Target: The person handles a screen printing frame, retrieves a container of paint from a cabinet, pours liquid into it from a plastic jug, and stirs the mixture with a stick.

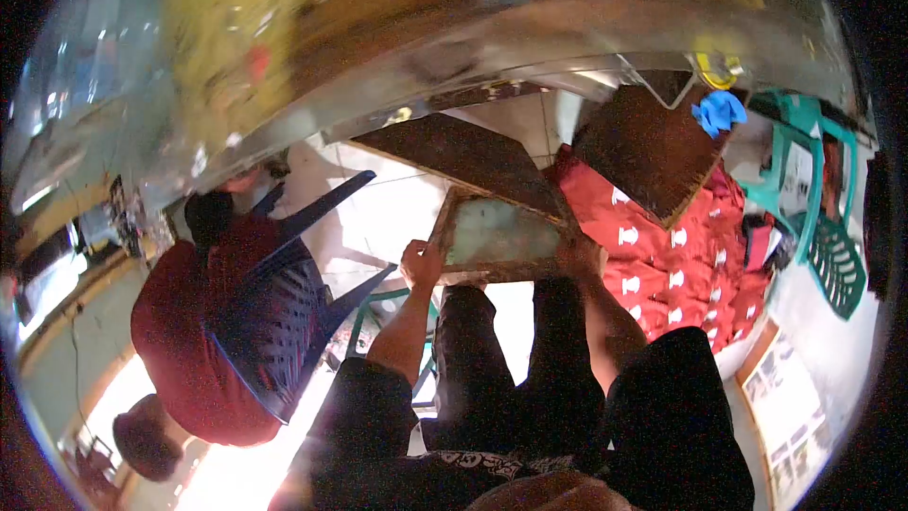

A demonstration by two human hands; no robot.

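A shallow wooden frame or tray (461, 276) with a pale greenish panel inside lies across my knees. My left hand (421, 263) is closed around its left edge, near the front corner. At the right edge, my right hand (584, 257) grips the same frame, its fingers dim in shadow. Just beyond the frame, a dark brown board (454, 149) with rough edges lies at a slant, close to its far side.
A second dark board (643, 147) rests on red cloth (653, 260) with white prints. Near it are a crumpled blue item (721, 114) and a yellow ring (716, 71). A green chair (811, 180) stands right. A person (189, 350) sits left on a blue chair (274, 322).
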